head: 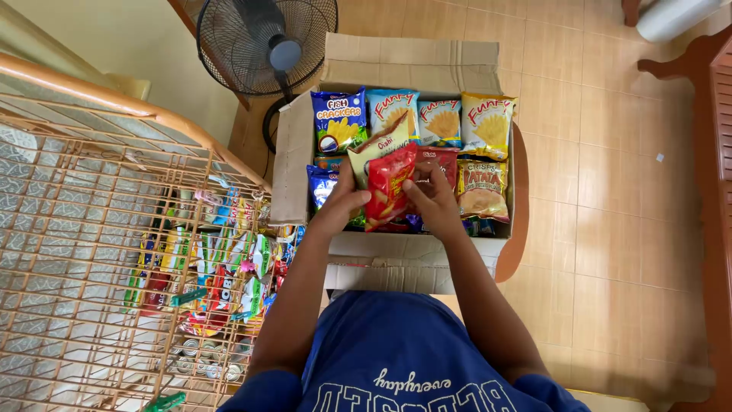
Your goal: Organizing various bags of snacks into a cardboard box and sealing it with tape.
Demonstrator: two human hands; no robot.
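An open cardboard box (293,164) stands on a wooden stool in front of me, filled with upright snack bags in blue, yellow and red. My left hand (341,204) holds a tan snack bag (375,149) and the left edge of a red snack bag (387,188) above the box. My right hand (433,197) grips the red bag's right side. Both bags are tilted and overlap, the red one in front.
A tan wire rack (91,229) on my left has several small snack packets (221,267) clipped to it. A black standing fan (267,42) is behind the box. Wooden furniture (713,152) lines the right edge over a tiled floor.
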